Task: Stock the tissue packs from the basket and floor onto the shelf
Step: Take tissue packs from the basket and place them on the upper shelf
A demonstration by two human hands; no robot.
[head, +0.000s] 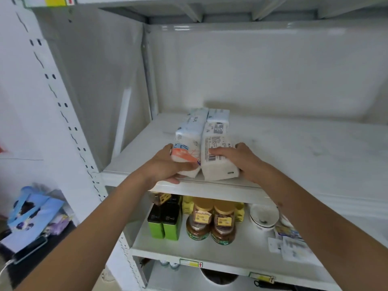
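Shelf (pixel 294 148): white metal, upper level, mostly bare; packs sit at its front left edge.
Left pack (pixel 189 141): pale blue and white wrapper with an orange patch at the near end; lies lengthwise on the shelf, near end at the front lip.
Right pack (pixel 216 152): white wrapper, barcode label facing up; lies just beside the left pack, sides touching.
Rear packs (pixel 218 115): two more pale blue packs directly behind the front pair, touching them.
Left hand (pixel 168 164): fingers curled around the near end of the left pack, thumb under the front lip side; closed grip on it.
Right hand (pixel 241 160): fingers spread over the top and right side of the right pack; grasping it, palm down.
Lower shelf (pixel 189 248): holds green tins (pixel 165 225), two brown jars (pixel 210 223) with gold lids, a white bowl (pixel 264 217) and flat printed packets (pixel 291 244).
Floor, left (pixel 31 215): blue patterned packs lie in a heap; whether they are in a basket cannot be told.
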